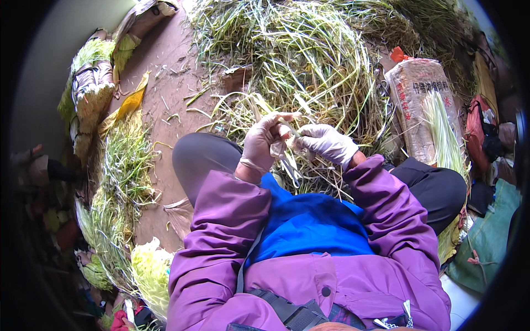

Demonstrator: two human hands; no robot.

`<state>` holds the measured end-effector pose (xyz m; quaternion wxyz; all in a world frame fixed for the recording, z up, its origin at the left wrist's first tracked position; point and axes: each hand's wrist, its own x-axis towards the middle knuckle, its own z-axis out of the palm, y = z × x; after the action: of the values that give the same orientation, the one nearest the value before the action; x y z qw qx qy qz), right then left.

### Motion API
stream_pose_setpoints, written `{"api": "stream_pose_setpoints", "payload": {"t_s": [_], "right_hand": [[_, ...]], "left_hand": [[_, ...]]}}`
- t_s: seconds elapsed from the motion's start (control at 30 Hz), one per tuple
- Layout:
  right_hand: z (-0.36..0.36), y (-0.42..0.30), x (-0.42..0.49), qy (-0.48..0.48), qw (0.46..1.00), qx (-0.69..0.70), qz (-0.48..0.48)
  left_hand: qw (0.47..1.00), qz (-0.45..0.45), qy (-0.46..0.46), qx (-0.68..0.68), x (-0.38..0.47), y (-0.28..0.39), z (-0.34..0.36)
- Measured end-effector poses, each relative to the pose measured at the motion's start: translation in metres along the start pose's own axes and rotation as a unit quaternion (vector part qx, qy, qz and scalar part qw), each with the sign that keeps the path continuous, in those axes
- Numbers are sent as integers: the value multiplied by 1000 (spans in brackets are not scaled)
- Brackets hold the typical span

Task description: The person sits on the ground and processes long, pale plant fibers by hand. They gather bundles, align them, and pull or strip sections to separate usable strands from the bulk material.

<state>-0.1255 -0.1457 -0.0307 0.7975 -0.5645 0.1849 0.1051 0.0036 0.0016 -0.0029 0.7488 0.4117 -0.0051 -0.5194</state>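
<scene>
Both hands wear thin whitish gloves and meet over the lap, in front of a large heap of green and yellowed stalks (306,62). My left hand (261,142) pinches a pale stalk (288,125) between thumb and fingers; its bare fingertips show through the glove. Close beside it on the right, my right hand (325,142) has its fingers closed on the same pale stalk or its peeling leaves. Thin pale strips (290,169) hang below the hands. Exactly which part each hand grips is partly hidden by the fingers.
A wrapped block bearing writing (403,99) lies at right, with peeled pale stalks (445,128) on it. Green stalks (128,165) and a yellow sheet (130,99) lie at left. Tied bundles (93,95) stand at the upper left. A green sack (480,244) is at the lower right.
</scene>
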Motion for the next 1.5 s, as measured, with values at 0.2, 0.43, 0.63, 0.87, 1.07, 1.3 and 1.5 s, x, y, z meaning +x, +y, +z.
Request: {"api": "stream_pose_setpoints", "payload": {"t_s": [0.2, 0.43, 0.63, 0.87, 1.07, 1.3, 1.5], "right_hand": [[-33, 41, 10, 115, 945, -301, 52], [-21, 74, 10, -42, 819, -503, 273], [-38, 23, 58, 178, 756, -619, -122], [-69, 15, 103, 200, 676, -697, 134], [-14, 88, 69, 64, 716, -680, 145], [27, 124, 45, -237, 801, -474, 279], [-2, 55, 62, -163, 816, -511, 218]], "left_hand": [[980, 70, 127, 137, -7, 21, -9], [974, 179, 111, 87, -31, 70, -17], [986, 126, 71, 80, -25, 64, -3], [976, 114, 80, 167, -16, 55, 1], [982, 115, 69, 133, -13, 51, -1], [981, 94, 77, 148, -13, 53, 9], [986, 90, 70, 124, -11, 56, 5]]}}
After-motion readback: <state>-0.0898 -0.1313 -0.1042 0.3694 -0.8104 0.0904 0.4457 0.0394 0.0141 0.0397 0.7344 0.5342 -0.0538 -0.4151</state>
